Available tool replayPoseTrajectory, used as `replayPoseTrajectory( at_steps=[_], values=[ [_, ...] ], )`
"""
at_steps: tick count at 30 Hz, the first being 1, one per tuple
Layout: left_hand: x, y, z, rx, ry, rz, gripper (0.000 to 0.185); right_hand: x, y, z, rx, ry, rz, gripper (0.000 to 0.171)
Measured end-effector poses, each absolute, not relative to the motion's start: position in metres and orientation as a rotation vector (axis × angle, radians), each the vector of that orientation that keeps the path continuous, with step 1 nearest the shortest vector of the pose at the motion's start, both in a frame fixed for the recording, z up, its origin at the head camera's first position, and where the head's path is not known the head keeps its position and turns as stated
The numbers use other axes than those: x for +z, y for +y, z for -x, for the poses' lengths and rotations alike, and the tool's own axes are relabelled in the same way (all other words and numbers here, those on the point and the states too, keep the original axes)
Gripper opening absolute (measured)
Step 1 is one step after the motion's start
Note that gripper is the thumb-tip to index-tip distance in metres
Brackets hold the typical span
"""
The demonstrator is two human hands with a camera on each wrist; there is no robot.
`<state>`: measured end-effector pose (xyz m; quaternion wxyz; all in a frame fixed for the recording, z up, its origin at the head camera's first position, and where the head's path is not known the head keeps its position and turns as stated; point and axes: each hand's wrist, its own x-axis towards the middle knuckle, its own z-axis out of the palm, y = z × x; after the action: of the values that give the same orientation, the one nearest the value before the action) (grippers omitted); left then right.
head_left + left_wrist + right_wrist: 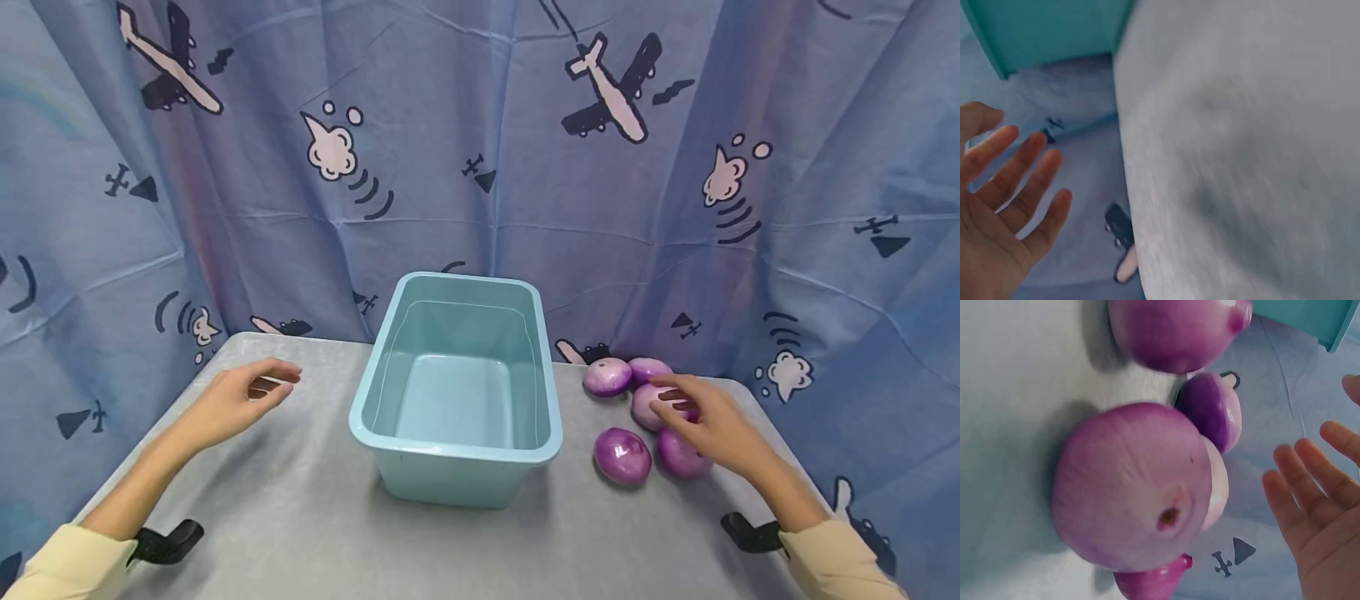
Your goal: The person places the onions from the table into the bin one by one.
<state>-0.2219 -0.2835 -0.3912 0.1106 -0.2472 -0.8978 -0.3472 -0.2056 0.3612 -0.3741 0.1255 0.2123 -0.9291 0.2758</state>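
A pale blue plastic bin (457,392) stood at the centre of the head view on a grey desk (300,517), with nothing visible inside it. To its right, in the lower right of the frame, five purple onions (622,455) lay clustered near the desk's far edge, just in front of a blue curtain (480,150) printed with aeroplanes. The right hand (708,425) reached over this cluster with its fingers loosely spread and gripping nothing; its fingertips hovered above or on the middle onion (648,406), though contact could not be told. In the right wrist view that hand (1322,506) showed an open palm at the right edge, beside a big onion (1132,487) filling the centre. The left hand (240,398) hovered at the left of the bin, fingers relaxed and slightly curled, holding nothing; the left wrist view showed its spread fingers (1013,181) at the lower left
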Motion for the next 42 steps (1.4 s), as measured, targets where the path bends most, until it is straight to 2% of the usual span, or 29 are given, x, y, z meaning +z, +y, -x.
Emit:
replayPoseTrajectory(
  at_steps=[9,14,31,42],
  values=[
    [-0.370,-0.251,0.219,-1.636,-2.491,0.729,0.043,-0.379,0.355,0.191,1.023,-2.721,-0.633,0.030],
    [-0.364,-0.229,0.220,-1.880,-2.412,0.785,0.048,-0.383,0.354,0.182,1.078,-2.718,-0.625,0.029],
    [-0.375,-0.198,0.227,-1.945,-2.424,0.843,0.054,-0.391,0.342,0.173,1.263,-2.610,-0.728,0.034],
    [-0.377,-0.197,0.227,-1.931,-2.449,0.854,0.056,-0.403,0.341,0.164,1.237,-2.638,-0.664,0.056]
  ],
)
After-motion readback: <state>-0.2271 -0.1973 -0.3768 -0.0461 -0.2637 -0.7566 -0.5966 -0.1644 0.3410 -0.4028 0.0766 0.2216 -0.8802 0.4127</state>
